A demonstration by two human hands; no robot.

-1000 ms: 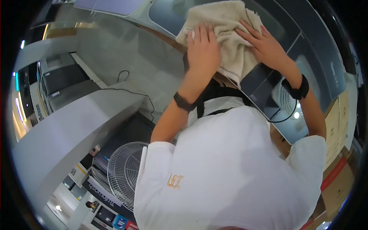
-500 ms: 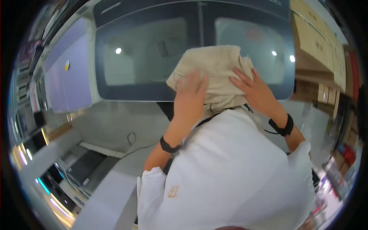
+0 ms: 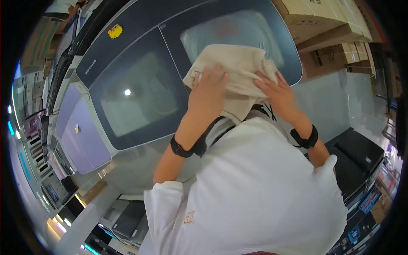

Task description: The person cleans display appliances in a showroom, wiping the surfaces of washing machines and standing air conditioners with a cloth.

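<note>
A beige cloth [image 3: 231, 59], bunched and folded, lies over the near right part of a dark glass-topped appliance [image 3: 170, 51], and its lower end hangs by the white shirt. My left hand [image 3: 209, 91] rests on the cloth's left side, its fingers a little blurred and pointing away from me. My right hand [image 3: 278, 94] lies on the right side with its fingers spread. Both palms are hidden. Each wrist has a black band.
A lilac-topped appliance [image 3: 80, 131] stands left of the glass one. Cardboard boxes [image 3: 323, 21] are stacked at the upper right. Black appliances [image 3: 355, 157] stand at the right, and another dark unit [image 3: 129, 219] is at the lower left. Grey floor shows between them.
The view has swung round, and the glass top now reaches to the left of my hands. Both hands have stayed on the cloth, whose folds have shifted.
</note>
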